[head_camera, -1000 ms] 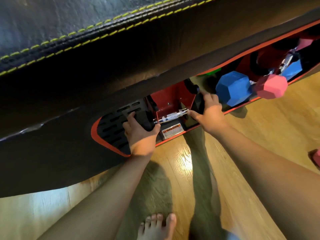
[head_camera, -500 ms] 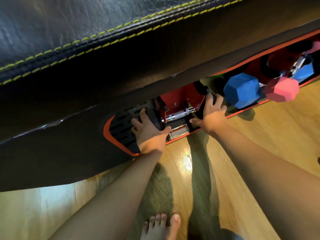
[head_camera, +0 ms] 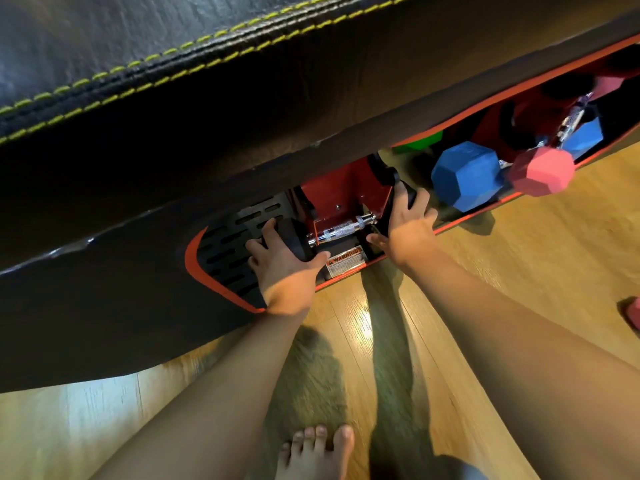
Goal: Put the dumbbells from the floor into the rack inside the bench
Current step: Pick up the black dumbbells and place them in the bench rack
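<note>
Counted in the head view: dumbbells, hands, a foot, a bench, a label.

One black dumbbell (head_camera: 337, 232) with a knurled chrome handle is seen, one blue dumbbell (head_camera: 465, 174) with both hexagonal heads showing, and one pink dumbbell (head_camera: 542, 171) with both heads showing; three dumbbells in the red rack (head_camera: 341, 190) are thus counted in full. One green piece (head_camera: 420, 142) is glimpsed behind, too hidden to be named. One further pink object (head_camera: 632, 315) is cut by the right edge on the wooden floor (head_camera: 519, 258). Two hands are counted, the left hand (head_camera: 282, 263) and the right hand (head_camera: 407, 225); one bare foot (head_camera: 317, 452); one padded bench (head_camera: 173, 116); one warning label (head_camera: 344, 261).
</note>
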Motion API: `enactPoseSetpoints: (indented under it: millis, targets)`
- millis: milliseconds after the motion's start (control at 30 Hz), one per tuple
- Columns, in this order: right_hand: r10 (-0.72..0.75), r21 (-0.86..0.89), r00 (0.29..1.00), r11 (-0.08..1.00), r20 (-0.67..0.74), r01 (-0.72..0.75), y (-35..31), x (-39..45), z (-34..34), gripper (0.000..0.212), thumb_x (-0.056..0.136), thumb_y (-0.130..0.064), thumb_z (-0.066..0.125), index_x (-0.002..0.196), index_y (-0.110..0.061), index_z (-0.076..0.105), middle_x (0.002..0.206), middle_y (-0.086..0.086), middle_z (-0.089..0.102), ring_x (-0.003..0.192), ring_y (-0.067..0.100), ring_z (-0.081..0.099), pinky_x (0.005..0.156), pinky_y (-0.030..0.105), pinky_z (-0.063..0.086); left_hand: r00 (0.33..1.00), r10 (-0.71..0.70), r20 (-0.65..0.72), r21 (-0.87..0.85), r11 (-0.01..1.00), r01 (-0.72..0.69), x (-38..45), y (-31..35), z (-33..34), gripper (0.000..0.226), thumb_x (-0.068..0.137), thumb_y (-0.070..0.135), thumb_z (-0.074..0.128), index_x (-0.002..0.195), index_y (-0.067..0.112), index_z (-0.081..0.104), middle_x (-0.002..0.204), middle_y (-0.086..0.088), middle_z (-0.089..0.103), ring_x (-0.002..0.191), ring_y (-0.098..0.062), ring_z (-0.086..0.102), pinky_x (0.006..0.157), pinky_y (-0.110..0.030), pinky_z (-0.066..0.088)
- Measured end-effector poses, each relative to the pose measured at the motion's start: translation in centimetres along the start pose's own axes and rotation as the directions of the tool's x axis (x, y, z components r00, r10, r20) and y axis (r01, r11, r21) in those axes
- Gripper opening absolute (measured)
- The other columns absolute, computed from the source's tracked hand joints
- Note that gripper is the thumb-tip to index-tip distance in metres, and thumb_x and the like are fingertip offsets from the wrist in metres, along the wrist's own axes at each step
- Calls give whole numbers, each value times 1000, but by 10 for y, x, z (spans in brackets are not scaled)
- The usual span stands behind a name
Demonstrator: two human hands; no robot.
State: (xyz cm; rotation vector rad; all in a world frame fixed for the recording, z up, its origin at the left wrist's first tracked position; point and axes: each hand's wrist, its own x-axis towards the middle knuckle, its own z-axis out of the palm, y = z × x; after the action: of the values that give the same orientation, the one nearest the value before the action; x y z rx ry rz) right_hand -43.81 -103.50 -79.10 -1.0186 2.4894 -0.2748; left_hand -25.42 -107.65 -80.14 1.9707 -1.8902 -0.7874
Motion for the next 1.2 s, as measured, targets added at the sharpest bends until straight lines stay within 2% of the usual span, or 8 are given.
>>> enactPoseSetpoints:
  millis: [300,467,567,667,800,933,1067,1200]
  targets:
    - [-108,-96,991,989,79,115,34,-16,-22,132,71,-44,83,153,-27,-20,164,8,-8,138,44,26,111,51,30,990,40,137,-124,992,-23,-11,-5,-14,124,63,42,91,155,26,10,154,-15,24,141,-36,35,106,-46,40]
    - [-276,-175,941,935,194,310,88,-74,-43,116,75,-44,80,156,-23,-1,164,3,4,140,44,21,112,52,26,990,136,35,-196,972,-126,-66,-9,-19,122,62,50,88,153,16,15,156,-12,21,146,-29,21,115,-44,27]
    - [-331,-198,908,902,256,384,125,-114,-44,105,76,-46,78,153,-21,12,161,3,19,132,40,34,109,49,34,940,304,153,-260,930,-259,-113,-17,-18,115,64,50,86,151,18,19,151,-8,25,142,-25,24,116,-35,22]
    - [-333,-166,882,900,335,403,162,-156,-32,99,74,-54,75,149,-28,16,157,-2,29,130,35,40,102,53,41,732,547,407,-230,837,-497,-156,-32,-18,107,64,56,83,147,28,23,147,3,27,137,-16,29,111,-33,30]
    - [-301,-135,825,903,479,408,210,-217,-17,97,74,-65,68,149,-27,20,153,-5,32,122,26,43,96,47,47,192,696,692,-267,494,-828,-189,-65,-3,86,68,69,70,138,29,41,142,2,40,130,-17,39,104,-42,44]
    - [-218,-177,735,891,642,419,250,-281,3,101,70,-80,57,149,-29,22,144,-4,39,115,23,49,85,37,51,-308,551,775,-458,155,-875,-208,-91,18,66,72,75,65,116,27,54,117,6,54,109,-13,49,86,-31,47]
    - [-108,-255,669,870,736,421,273,-333,24,110,63,-82,63,149,-32,17,144,-5,35,109,22,51,71,29,45,-537,349,768,-597,85,-798,-240,-103,31,72,64,71,70,116,25,51,116,6,51,99,-14,52,72,-33,49]
    - [-72,-233,695,913,715,334,279,-351,33,107,64,-67,75,148,-30,19,134,-4,40,88,18,56,59,20,37,-629,33,777,-629,34,-776,-266,-101,47,89,57,63,81,128,26,41,119,1,47,101,-24,52,77,-39,51]
